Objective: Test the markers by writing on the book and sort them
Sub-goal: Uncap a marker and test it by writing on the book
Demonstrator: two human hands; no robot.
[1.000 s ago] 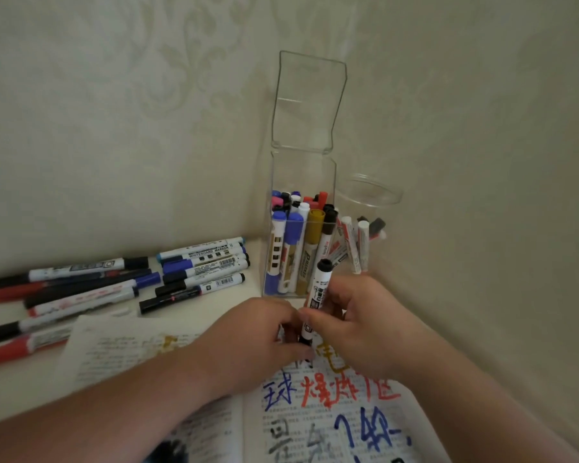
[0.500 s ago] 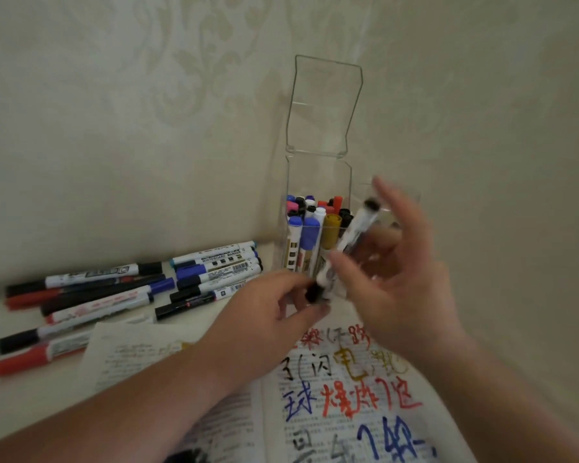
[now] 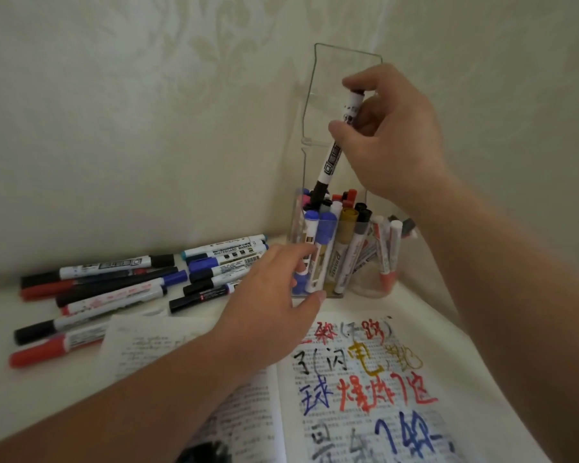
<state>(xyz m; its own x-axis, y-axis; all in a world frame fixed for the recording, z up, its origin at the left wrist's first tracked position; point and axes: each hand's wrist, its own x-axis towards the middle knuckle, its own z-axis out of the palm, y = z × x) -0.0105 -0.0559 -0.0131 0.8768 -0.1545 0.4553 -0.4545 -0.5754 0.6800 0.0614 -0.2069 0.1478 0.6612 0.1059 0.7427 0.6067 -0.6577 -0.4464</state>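
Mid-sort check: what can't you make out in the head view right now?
Head view:
- Black marker: tip buried among stored markers in the clear box.
- Left hand: whether its fingertips touch the box, unclear.
- Round jar: rim hidden behind the right forearm.
- Book: bottom cut off by frame edge; print too small.

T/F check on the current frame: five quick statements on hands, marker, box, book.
1. The right hand holds a black marker cap-down over the clear box. True.
2. The left hand holds a red marker. False: it holds nothing, fingers beside the box's base.
3. The box's lid stands open. True.
4. The loose markers lie right of the box. False: they lie to its left.
5. The book has blank pages. False: coloured handwriting covers the right page.
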